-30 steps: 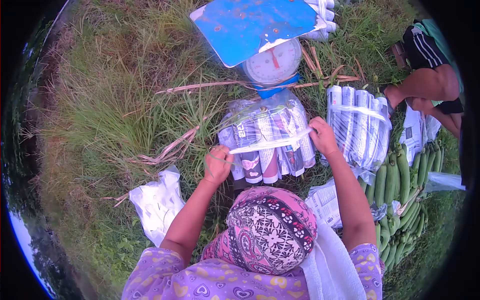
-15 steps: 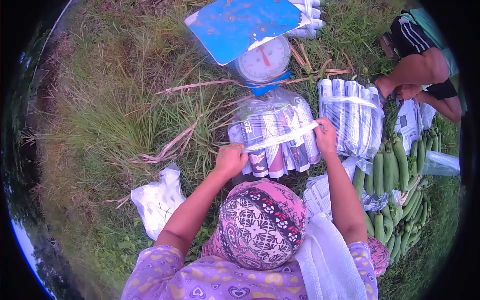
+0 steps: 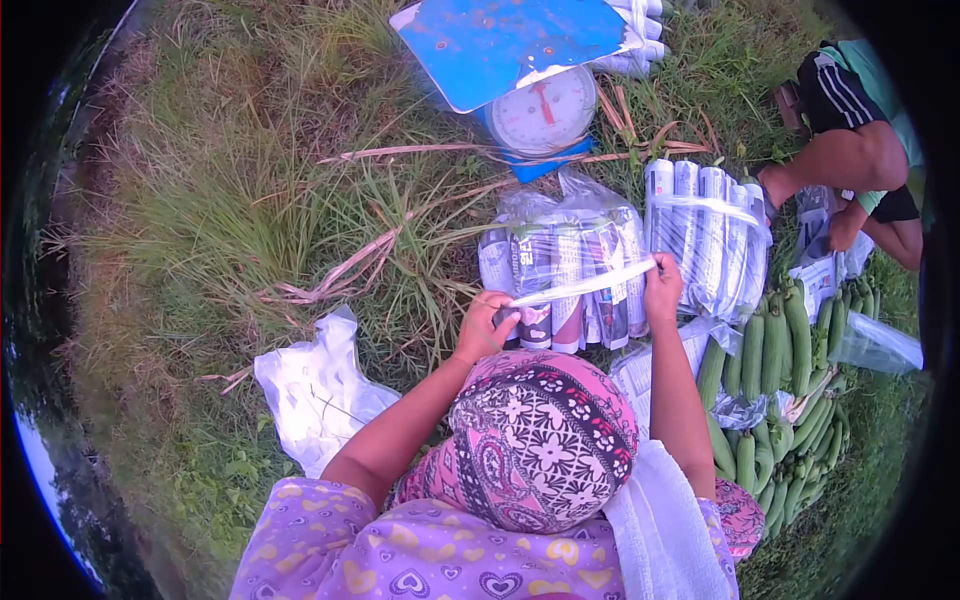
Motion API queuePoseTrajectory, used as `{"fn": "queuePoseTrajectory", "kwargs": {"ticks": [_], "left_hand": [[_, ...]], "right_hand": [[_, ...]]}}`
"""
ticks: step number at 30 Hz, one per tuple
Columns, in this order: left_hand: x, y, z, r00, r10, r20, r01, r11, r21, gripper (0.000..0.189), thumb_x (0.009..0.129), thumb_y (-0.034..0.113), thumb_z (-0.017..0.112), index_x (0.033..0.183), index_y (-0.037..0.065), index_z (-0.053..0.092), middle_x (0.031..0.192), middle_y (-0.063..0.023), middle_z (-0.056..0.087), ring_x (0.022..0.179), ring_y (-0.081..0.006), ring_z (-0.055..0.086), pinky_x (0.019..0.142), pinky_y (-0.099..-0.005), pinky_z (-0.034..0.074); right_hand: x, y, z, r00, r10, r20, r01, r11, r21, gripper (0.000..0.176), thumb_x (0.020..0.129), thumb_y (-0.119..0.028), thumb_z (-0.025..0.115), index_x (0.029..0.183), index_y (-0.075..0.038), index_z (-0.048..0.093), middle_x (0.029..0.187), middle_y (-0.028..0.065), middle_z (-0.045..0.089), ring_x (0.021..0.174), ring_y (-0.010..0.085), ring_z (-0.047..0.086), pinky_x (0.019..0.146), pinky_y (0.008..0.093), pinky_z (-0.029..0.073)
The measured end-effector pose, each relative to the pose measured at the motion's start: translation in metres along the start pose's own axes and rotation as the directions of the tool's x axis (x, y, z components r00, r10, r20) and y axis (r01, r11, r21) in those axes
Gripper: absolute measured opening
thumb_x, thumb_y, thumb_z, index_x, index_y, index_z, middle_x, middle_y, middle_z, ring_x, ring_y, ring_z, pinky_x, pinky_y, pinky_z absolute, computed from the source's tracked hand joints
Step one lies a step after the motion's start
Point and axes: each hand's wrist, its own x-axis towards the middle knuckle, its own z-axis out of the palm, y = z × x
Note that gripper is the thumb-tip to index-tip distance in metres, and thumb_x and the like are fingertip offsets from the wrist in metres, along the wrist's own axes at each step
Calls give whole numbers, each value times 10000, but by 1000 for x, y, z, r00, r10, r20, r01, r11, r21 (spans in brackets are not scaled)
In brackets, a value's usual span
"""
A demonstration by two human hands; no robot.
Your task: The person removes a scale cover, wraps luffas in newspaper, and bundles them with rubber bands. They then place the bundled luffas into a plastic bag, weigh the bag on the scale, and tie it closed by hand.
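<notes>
A bundle of newspaper-wrapped rolls in clear plastic (image 3: 565, 245) lies on the grass in front of me. Across its near part runs a white strip (image 3: 585, 286), stretched between my two hands. My left hand (image 3: 487, 325) pinches the strip's left end at the bundle's lower left corner. The right end is closed in the fingers of my right hand (image 3: 662, 285), at the bundle's right edge. Beside it on the right lies a second wrapped bundle (image 3: 708, 235) with a white band around it.
Beyond the bundle stands a blue scale (image 3: 545, 110), with more wrapped rolls (image 3: 640, 40) behind. Long green vegetables (image 3: 775, 350) lie at the right, below another person's bent leg (image 3: 840, 160). A white plastic bag (image 3: 320, 390) rests on the grass at left.
The view has shifted a little. The strip between my hands now looks narrower and lifted off the bundle's lower part. At right, the other person's hand has moved down.
</notes>
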Motion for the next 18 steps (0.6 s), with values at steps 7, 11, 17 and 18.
{"fn": "queuePoseTrajectory", "kwargs": {"ticks": [7, 11, 17, 18], "left_hand": [[-38, 2, -91, 630, -662, -406, 306, 692, -654, 762, 923, 123, 498, 1469, 106, -34, 1464, -166, 255, 1184, -226, 475, 927, -310, 402], [-60, 35, -129, 702, -613, -361, 497, 786, -367, 482, 903, 116, 539, 1333, 68, 328, 1102, -92, 564, 741, -152, 600, 665, -271, 473], [-61, 84, -57, 891, -399, 216, 426, 900, -93, 212, 878, 60, 524, 1082, 16, 559, 813, -92, 628, 708, -215, 617, 675, -317, 493], [-44, 83, -52, 860, -472, 192, 502, 851, -153, 233, 872, 50, 518, 1100, 16, 555, 838, -112, 632, 730, -250, 626, 710, -342, 499]], "right_hand": [[2, 9, 0, 999, 40, 29, -39, 999, -13, 81, 846, -76, 551, 842, 3, 568, 782, 83, 588, 740, 165, 528, 722, 292, 431], [4, 14, -1, 997, 33, 66, -31, 999, -35, 116, 862, -106, 558, 842, 8, 566, 768, 108, 588, 720, 190, 537, 711, 310, 435], [8, 18, -2, 997, 43, 66, -37, 995, -90, 152, 881, -140, 557, 842, 7, 570, 766, 135, 599, 698, 216, 541, 694, 328, 438], [9, 21, 0, 998, 44, 46, -40, 995, -91, 157, 884, -144, 554, 842, 6, 571, 768, 136, 603, 697, 218, 542, 691, 331, 439]]}}
